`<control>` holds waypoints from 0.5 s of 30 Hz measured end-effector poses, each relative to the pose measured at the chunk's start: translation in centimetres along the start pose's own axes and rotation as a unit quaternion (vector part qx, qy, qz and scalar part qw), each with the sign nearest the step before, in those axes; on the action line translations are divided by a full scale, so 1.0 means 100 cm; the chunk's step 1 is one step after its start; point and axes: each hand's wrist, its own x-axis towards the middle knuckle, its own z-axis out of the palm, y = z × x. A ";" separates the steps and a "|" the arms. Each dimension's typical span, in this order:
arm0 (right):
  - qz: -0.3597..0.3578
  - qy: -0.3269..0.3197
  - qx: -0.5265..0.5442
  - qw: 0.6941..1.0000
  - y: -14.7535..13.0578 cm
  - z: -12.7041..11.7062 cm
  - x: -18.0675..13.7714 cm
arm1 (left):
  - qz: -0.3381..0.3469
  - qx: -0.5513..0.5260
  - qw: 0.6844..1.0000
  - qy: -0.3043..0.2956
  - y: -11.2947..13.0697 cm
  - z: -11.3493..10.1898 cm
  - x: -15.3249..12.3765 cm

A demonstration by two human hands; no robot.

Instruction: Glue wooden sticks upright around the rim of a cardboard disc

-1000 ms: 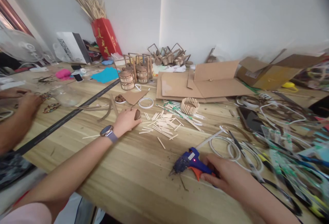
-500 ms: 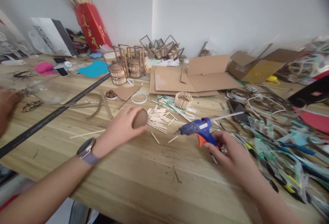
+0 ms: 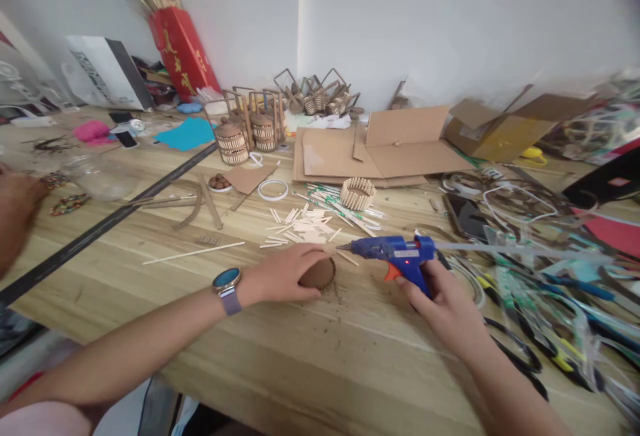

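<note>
Between the thumb and fingers of my left hand [image 3: 283, 275] is a round brown cardboard disc [image 3: 318, 276] with a rough raised rim, resting low over the tabletop. My right hand [image 3: 445, 299] is wrapped round the handle of a blue hot glue gun [image 3: 400, 253] with an orange trigger. Its nozzle points left, just above the disc's upper right side, and a clear glue stick [image 3: 480, 247] sticks out of its back. Short pale wooden sticks [image 3: 310, 224] lie in a loose pile behind the disc. A ring of upright sticks [image 3: 357, 194] stands beyond them.
Little stick baskets [image 3: 233, 146] and flattened cardboard [image 3: 340, 156] stand at the back. A roll of white tape [image 3: 273, 189] lies left of the sticks. Scissors [image 3: 515, 349] and plastic wrappers crowd the right side. Another person's hand [image 3: 20, 203] is at the far left.
My left hand has brought the disc right and towards me, lowering it to the table. The glue gun has turned more level, its nozzle now close to the disc.
</note>
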 end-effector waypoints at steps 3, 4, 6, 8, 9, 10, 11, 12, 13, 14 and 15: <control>0.007 -0.056 0.032 0.998 0.005 0.001 -0.002 | -0.020 -0.008 1.000 0.019 -0.008 -0.002 0.002; 0.006 -0.075 0.037 0.996 0.006 0.001 -0.002 | -0.020 -0.011 1.000 0.021 -0.009 -0.001 0.001; 0.009 -0.110 0.046 0.993 0.008 0.002 -0.003 | -0.026 -0.015 0.999 0.022 -0.009 0.000 -0.001; 0.020 -0.141 0.055 0.988 0.009 0.003 -0.004 | -0.041 -0.021 0.999 0.016 -0.009 0.002 -0.003; 0.025 -0.160 0.061 0.985 0.009 0.003 -0.004 | -0.045 -0.026 0.999 0.011 -0.009 0.002 -0.003; 0.029 -0.179 0.068 0.981 0.009 0.004 -0.004 | -0.044 -0.032 0.999 0.006 -0.009 0.002 -0.004; 0.034 -0.197 0.076 0.977 0.009 0.005 -0.005 | -0.039 -0.037 0.999 0.002 -0.010 0.002 -0.005; 0.038 -0.214 0.084 0.972 0.009 0.006 -0.005 | -0.031 -0.040 0.999 0.001 -0.011 0.002 -0.005; 0.041 -0.230 0.092 0.968 0.008 0.007 -0.005 | -0.022 -0.042 0.999 0.002 -0.012 0.002 -0.005; 0.045 -0.243 0.098 0.964 0.007 0.009 -0.005 | -0.014 -0.041 0.999 0.004 -0.013 0.002 -0.005; 0.047 -0.253 0.100 0.961 0.007 0.010 -0.006 | -0.007 -0.039 0.999 0.006 -0.014 0.002 -0.005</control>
